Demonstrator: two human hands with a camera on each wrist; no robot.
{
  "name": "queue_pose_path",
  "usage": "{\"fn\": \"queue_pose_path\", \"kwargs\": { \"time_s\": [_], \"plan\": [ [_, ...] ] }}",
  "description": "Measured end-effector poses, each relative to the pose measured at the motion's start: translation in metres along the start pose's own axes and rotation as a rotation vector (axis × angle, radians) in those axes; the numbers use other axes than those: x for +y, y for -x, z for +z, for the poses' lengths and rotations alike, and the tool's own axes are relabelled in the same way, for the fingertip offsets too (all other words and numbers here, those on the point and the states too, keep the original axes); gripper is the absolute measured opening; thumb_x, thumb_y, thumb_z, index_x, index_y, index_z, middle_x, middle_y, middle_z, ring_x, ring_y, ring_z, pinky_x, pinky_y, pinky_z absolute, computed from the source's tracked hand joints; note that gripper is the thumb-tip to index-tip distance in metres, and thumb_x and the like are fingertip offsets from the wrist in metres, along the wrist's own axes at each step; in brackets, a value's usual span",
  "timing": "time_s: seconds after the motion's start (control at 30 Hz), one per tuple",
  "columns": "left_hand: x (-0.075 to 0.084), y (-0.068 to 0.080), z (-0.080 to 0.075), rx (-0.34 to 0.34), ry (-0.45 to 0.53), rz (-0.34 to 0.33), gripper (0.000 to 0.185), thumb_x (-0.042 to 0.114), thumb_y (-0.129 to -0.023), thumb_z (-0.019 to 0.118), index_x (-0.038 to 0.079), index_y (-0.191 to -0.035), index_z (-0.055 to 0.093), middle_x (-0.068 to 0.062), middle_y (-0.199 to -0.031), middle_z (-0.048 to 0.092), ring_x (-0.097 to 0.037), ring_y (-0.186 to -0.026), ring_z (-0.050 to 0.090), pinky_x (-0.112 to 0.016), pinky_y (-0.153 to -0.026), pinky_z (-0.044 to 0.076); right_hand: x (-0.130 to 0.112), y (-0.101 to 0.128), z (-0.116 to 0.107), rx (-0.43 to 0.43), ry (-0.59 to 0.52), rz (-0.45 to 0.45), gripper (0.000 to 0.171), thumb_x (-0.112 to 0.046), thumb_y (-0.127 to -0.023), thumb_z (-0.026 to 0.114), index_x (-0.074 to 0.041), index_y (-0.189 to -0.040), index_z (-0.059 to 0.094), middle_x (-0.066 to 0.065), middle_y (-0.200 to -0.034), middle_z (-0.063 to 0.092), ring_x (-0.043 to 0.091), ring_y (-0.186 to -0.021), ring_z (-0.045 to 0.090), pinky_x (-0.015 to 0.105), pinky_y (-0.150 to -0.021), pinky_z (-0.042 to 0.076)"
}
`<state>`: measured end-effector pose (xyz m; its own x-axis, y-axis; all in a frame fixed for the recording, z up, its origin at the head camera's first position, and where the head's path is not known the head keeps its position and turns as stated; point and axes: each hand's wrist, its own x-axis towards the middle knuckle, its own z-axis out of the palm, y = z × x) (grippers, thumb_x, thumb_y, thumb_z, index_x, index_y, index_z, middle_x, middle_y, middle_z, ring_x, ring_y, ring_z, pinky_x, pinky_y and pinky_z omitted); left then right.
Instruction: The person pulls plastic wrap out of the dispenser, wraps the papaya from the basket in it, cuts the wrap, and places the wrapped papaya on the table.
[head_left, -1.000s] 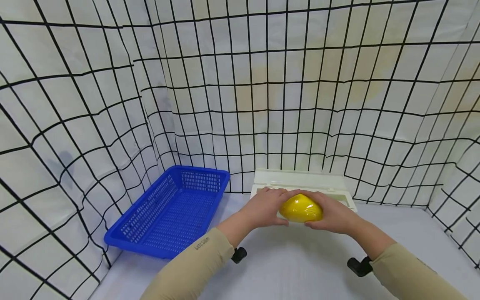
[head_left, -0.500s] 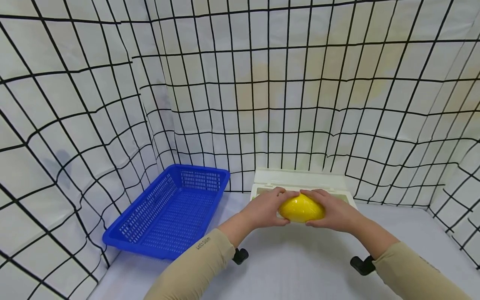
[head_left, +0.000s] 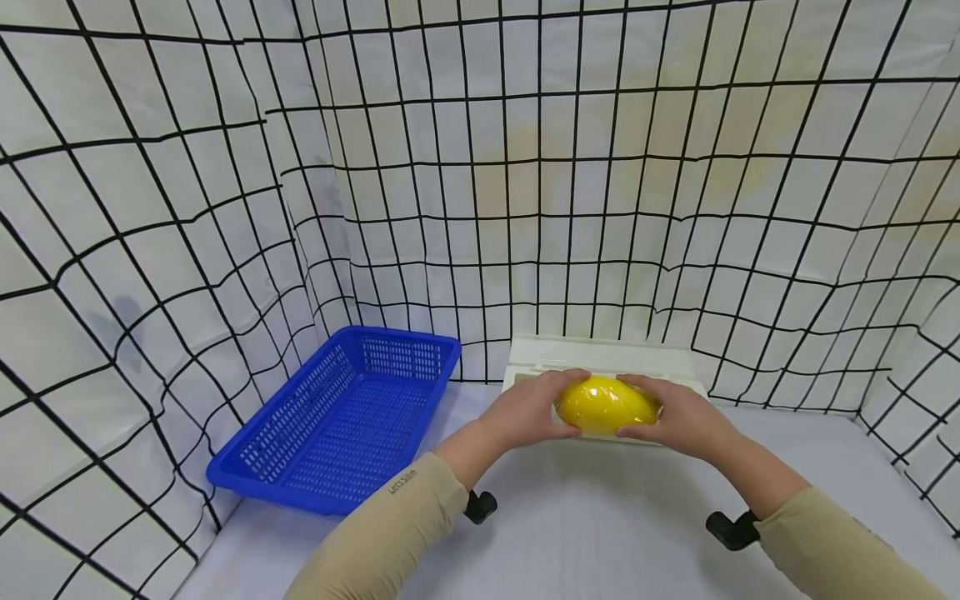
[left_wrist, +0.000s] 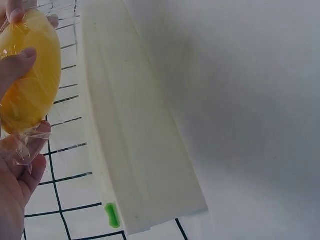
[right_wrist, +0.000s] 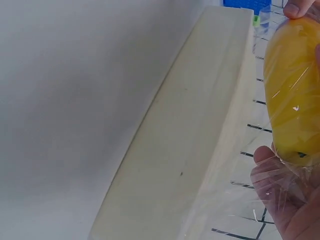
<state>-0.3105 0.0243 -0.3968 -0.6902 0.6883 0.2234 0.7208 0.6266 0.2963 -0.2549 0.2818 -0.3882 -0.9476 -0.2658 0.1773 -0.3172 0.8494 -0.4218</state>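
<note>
A glossy yellow mango (head_left: 606, 405) is held between both hands, just in front of and above a white cling film dispenser (head_left: 600, 353). Clear film (left_wrist: 24, 147) covers the fruit, wrinkled at its end in the left wrist view. My left hand (head_left: 528, 408) grips the mango's left end, with the thumb low and the fingers over the top. The right hand (head_left: 681, 417) holds its right end in a similar way. Loose transparent film (right_wrist: 280, 175) spreads round the fingers in the right wrist view. The fruit's underside is hidden from the head view.
A blue plastic basket (head_left: 270, 493) stands on the white table (head_left: 585, 533) to the left. Black wire mesh (head_left: 465, 221) over white sheeting encloses the back and sides. On the dispenser's end shows a green slider (left_wrist: 112, 215).
The mango has come up slightly and tilted, showing more of its length. My right hand has shifted a little right, so the hands are wider apart.
</note>
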Motion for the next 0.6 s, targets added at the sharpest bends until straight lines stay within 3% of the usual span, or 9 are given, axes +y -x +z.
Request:
{"fn": "queue_pose_path", "kwargs": {
  "time_s": [0.23,0.6],
  "plan": [
    [-0.003,-0.008,-0.012,-0.005,0.101,-0.042,0.08,0.041,-0.081,0.082,0.036,-0.149,0.04,0.01,-0.143,0.052,-0.014,-0.123,0.055,-0.039,-0.102,0.047,-0.001,-0.007,-0.011,-0.005,-0.057,0.015,0.085,-0.065,-0.076,0.074,-0.02,-0.145,0.051,0.009,-0.128,0.062,0.023,-0.099,0.058,0.048,-0.087,0.053],
    [0.0,-0.025,-0.04,-0.019,0.164,-0.071,0.079,0.041,-0.081,0.082,0.041,-0.149,0.04,0.011,-0.142,0.053,-0.016,-0.117,0.057,-0.042,-0.097,0.049,-0.002,-0.018,-0.031,0.047,-0.068,0.028,0.088,-0.066,-0.076,0.074,-0.019,-0.146,0.05,0.011,-0.123,0.063,0.023,-0.093,0.057,0.039,-0.081,0.053]
  ]
}}
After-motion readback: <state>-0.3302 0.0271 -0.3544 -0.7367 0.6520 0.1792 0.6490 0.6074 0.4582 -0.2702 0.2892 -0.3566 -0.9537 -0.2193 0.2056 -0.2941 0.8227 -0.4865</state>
